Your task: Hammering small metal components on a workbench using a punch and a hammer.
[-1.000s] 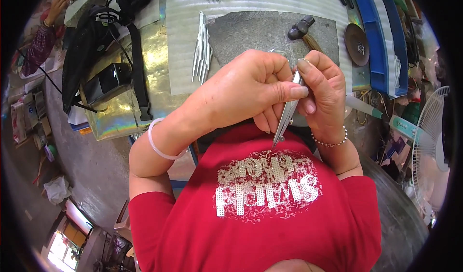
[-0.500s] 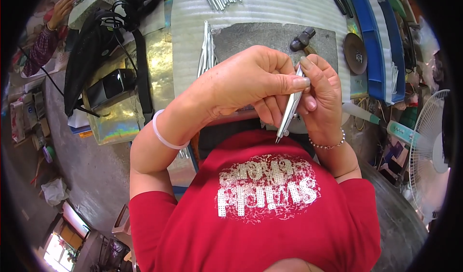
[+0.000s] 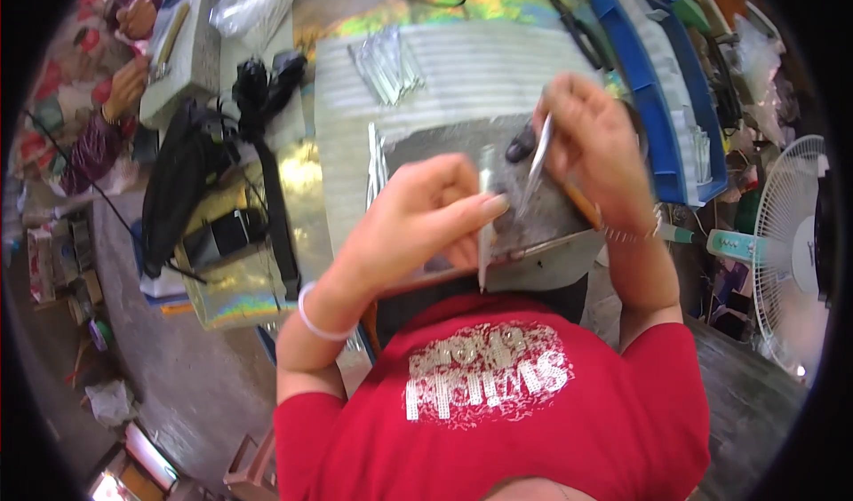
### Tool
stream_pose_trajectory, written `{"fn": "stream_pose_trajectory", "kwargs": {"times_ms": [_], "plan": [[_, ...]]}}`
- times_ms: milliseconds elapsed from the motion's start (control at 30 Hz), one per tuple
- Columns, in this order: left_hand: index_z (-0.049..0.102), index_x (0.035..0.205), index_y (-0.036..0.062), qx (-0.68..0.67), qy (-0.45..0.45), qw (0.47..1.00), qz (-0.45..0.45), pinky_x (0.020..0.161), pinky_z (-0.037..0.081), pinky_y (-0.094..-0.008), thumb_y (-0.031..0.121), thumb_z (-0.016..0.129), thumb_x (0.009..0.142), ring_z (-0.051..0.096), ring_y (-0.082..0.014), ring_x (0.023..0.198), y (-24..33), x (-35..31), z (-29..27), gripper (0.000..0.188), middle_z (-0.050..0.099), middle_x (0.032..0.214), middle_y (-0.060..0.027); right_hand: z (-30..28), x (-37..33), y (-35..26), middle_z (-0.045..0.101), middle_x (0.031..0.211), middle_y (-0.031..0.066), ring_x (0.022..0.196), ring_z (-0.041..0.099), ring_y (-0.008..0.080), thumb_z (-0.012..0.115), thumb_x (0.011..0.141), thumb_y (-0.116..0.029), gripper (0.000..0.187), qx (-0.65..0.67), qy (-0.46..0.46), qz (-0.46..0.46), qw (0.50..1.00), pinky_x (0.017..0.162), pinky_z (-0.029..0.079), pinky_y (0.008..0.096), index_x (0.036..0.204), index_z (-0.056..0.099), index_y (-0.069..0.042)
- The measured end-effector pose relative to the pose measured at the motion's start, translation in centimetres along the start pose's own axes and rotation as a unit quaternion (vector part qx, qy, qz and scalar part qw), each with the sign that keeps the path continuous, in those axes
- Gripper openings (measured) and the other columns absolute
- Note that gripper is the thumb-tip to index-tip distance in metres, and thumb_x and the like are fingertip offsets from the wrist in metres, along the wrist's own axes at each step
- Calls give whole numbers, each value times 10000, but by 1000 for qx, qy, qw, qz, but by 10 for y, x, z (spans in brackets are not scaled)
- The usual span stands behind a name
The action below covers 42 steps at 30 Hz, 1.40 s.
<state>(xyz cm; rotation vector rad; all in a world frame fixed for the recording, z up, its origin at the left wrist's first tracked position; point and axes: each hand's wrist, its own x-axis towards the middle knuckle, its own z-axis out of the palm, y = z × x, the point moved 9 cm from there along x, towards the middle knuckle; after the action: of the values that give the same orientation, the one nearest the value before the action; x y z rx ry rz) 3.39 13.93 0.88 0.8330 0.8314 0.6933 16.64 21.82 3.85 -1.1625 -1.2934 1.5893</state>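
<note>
My left hand (image 3: 426, 217) pinches a slim silver metal strip (image 3: 483, 257) between thumb and fingers, the strip standing almost upright in view. To its right, my right hand (image 3: 593, 137), blurred by motion, grips a slim silver pointed piece (image 3: 537, 163) that slants down toward the left. The two pieces are apart. Below both hands is a dark grey slab (image 3: 444, 139), and on it lies a hammer (image 3: 521, 144) with a wooden handle, partly covered by my right hand and its piece. Silver strips (image 3: 375, 168) lie along the slab's left edge.
More silver strips (image 3: 388, 67) lie farther back on the white foam sheet (image 3: 462, 66). Black pliers (image 3: 579, 32) and a blue tray (image 3: 633, 79) are at right, a fan (image 3: 795, 248) beyond. A black bag (image 3: 187, 181) lies left, near another person's hands (image 3: 126, 88).
My hands have moved apart, the right one going up and right. Earlier both held one pointed silver tool together; now each holds a separate slim piece. The view has shifted.
</note>
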Motion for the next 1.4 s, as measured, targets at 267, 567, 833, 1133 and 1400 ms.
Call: {"fn": "stream_pose_trajectory", "kwargs": {"times_ms": [267,567,833,1133,1400], "plan": [[459,1028,44,-246,148,940,183,646,585,-292,12,508,896,658,-192,697,-3,-35,-14,144,589,854,-92,-120,162,13,574,655,132,611,572,222,554,822,-172,193,-566,-15,-165,808,569,453,340,805,552,21],[498,971,117,-462,153,852,195,688,564,-291,111,545,911,644,-178,836,-34,-16,-12,77,609,931,-76,24,-21,-11,592,912,58,715,569,69,687,721,25,451,-165,-212,-68,961,618,467,204,1149,553,-20],[487,888,24,-375,20,919,122,753,541,-294,36,574,878,626,-179,865,-53,-13,28,89,605,972,-123,28,-64,21,600,847,50,722,582,75,606,845,9,129,117,-125,-57,984,577,467,191,972,603,34],[500,982,-15,64,127,983,116,556,445,-190,32,603,859,605,-62,628,-54,-45,22,167,654,677,-60,56,-75,65,574,722,12,599,564,53,565,891,-48,67,185,-155,144,960,518,449,188,902,534,10],[410,966,-12,-176,16,984,13,614,503,-238,68,509,927,613,-110,707,-60,-35,29,134,651,832,-130,58,-70,81,568,754,2,586,513,15,573,896,-77,89,179,-169,215,945,481,389,164,911,541,4]]}}
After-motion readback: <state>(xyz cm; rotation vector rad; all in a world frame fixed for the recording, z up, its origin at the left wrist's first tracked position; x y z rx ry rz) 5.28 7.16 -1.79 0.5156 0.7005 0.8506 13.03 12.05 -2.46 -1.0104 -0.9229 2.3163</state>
